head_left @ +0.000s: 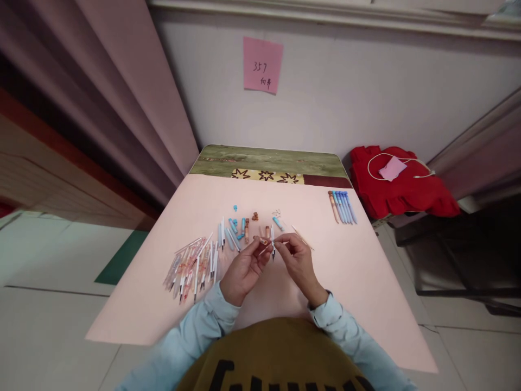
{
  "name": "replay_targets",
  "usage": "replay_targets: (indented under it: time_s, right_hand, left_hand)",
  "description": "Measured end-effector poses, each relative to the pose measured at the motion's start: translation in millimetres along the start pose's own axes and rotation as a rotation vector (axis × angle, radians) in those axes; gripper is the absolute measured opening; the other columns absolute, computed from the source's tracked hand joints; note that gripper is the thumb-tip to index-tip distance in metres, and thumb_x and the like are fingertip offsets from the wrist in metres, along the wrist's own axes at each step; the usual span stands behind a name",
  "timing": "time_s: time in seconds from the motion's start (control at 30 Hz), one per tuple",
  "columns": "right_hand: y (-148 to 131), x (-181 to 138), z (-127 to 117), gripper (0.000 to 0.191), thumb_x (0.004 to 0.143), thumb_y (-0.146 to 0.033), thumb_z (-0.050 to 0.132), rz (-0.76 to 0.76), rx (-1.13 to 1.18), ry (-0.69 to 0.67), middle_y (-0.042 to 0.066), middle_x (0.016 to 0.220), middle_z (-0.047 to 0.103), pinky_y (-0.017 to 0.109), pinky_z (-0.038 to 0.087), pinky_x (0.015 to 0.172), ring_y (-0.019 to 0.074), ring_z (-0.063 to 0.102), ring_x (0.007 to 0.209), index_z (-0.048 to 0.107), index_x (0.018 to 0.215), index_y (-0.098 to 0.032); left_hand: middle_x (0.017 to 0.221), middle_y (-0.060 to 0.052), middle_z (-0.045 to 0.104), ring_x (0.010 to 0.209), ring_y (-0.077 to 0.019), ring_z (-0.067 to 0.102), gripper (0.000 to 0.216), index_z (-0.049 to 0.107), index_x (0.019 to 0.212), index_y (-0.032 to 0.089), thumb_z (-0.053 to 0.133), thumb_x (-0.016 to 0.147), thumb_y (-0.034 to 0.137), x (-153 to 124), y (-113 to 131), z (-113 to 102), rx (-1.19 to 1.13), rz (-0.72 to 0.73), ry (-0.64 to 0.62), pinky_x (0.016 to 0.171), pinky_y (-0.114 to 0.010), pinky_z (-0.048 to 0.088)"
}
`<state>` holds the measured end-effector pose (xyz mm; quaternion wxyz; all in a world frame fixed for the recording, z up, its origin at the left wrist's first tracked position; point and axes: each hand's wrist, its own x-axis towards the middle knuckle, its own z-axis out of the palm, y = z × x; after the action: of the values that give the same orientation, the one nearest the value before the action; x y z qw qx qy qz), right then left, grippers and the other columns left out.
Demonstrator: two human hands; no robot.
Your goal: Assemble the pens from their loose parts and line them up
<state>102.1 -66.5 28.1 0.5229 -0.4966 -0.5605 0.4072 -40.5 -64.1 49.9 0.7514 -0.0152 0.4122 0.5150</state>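
Over the middle of the table, my left hand (245, 272) is closed around a small brown pen part (264, 241), its round open end showing. Close beside it, my right hand (296, 262) pinches something thin and small that I cannot make out. Beneath the fingertips lies a white pen refill (273, 252) with a dark tip. Just beyond my hands are brown pen parts (247, 231), blue pen parts (233, 225), small brown caps (255, 216) and a few tiny clear pieces (276, 213). A blue pen part (278, 223) lies beyond my right hand.
To the left is a loose pile of clear pen barrels and white refills (189, 266). Several assembled pens (344, 207) lie in a row at the back right. Thin sticks (302, 237) lie right of my hands. A red cloth (401, 190) with a cable sits beyond the table's right edge.
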Motion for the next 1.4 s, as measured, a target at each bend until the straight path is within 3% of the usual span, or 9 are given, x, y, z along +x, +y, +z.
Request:
replay_targets:
  time_s: [0.1,0.17,0.33,0.5,0.73,0.93,1.2,1.3,1.4]
  right_hand:
    - [-0.3,-0.7,-0.9,0.012,0.088,-0.032,0.062,-0.158,-0.112,0.022,0.005,0.087,0.063,0.027,0.044,0.061,0.0143,0.053,0.068,0.07,0.086,-0.022]
    - [-2.2,-0.9,-1.8,0.012,0.089,-0.032,0.061,-0.163,-0.098,0.007,0.005,0.087,0.063,0.028,0.044,0.063,0.0152,0.054,0.071,0.069,0.087,-0.023]
    - [-4.9,1.3,-1.1,0.019,0.087,-0.04,0.061,0.16,0.262,-0.029,-0.001,0.072,0.058,0.024,0.042,0.055,0.0113,0.051,0.059,0.06,0.086,-0.021]
    - [-4.4,2.0,1.5,0.024,0.075,-0.037,0.073,0.443,0.55,-0.04,0.0,0.074,0.064,0.021,0.04,0.053,0.0087,0.052,0.057,0.059,0.076,-0.018]
    - [-5.1,3.0,-1.1,0.027,0.062,-0.03,0.084,0.59,0.69,-0.01,-0.001,0.072,0.065,0.017,0.04,0.05,0.0056,0.05,0.055,0.062,0.072,-0.016]
    - [-7.3,3.2,-4.5,0.043,0.065,-0.032,0.083,0.661,0.72,-0.07,-0.003,0.074,0.063,0.018,0.044,0.052,0.0047,0.049,0.053,0.07,0.103,-0.018]
    - [-5.4,-1.4,-4.3,0.033,0.07,-0.042,0.079,0.535,0.529,-0.025,0.004,0.082,0.07,0.023,0.049,0.055,0.0103,0.06,0.061,0.066,0.087,-0.017]
    - [-11.5,-2.7,-3.4,0.029,0.076,-0.043,0.074,0.384,0.389,-0.011,0.004,0.084,0.07,0.025,0.05,0.057,0.0125,0.062,0.064,0.066,0.09,-0.019]
    - [-14.5,-3.9,-1.3,0.019,0.081,-0.038,0.071,0.139,0.175,-0.01,0.006,0.093,0.069,0.027,0.052,0.062,0.0148,0.064,0.073,0.07,0.091,-0.021]
  left_hand:
    - [0.074,-0.007,0.071,0.067,-0.0123,0.071,0.02,0.066,0.082,0.009,0.052,0.095,0.013,0.5,-1.5,-0.8,-0.011,-0.007,0.03,0.058,-0.017,0.058]
    - [0.074,-0.007,0.072,0.067,-0.0125,0.071,0.02,0.066,0.082,0.009,0.052,0.095,0.011,1.4,-1.7,-1.6,-0.027,0.003,0.036,0.06,-0.017,0.059]
    - [0.079,-0.009,0.073,0.071,-0.0132,0.072,0.016,0.067,0.083,0.008,0.055,0.093,0.011,3.7,-2.3,-3.9,-0.023,-0.006,0.045,0.064,-0.019,0.06]
    - [0.078,-0.009,0.072,0.069,-0.012,0.071,0.017,0.067,0.081,0.007,0.054,0.093,0.008,4.0,-3.0,-3.6,-0.042,0.01,0.047,0.067,-0.018,0.06]
    - [0.078,-0.01,0.072,0.069,-0.0129,0.071,0.016,0.066,0.081,0.007,0.054,0.092,0.007,7.2,-2.7,-7.1,-0.043,0.007,0.073,0.066,-0.019,0.06]
    - [0.078,-0.01,0.072,0.068,-0.0118,0.07,0.016,0.066,0.081,0.007,0.054,0.092,0.007,7.1,-2.4,-5.3,-0.053,0.009,0.073,0.065,-0.018,0.06]
    - [0.076,-0.01,0.072,0.063,-0.0109,0.069,0.015,0.066,0.082,0.007,0.054,0.093,0.008,5.8,-1.1,-2.6,-0.037,-0.002,0.087,0.061,-0.016,0.059]
    - [0.078,-0.01,0.073,0.063,-0.0105,0.07,0.016,0.066,0.085,0.006,0.053,0.093,0.008,4.7,-3.5,-0.9,-0.033,-0.028,0.076,0.061,-0.016,0.059]
    - [0.078,-0.009,0.073,0.066,-0.0119,0.071,0.016,0.066,0.085,0.007,0.053,0.093,0.008,4.6,-7.8,-1.3,-0.05,-0.053,0.05,0.064,-0.019,0.06]
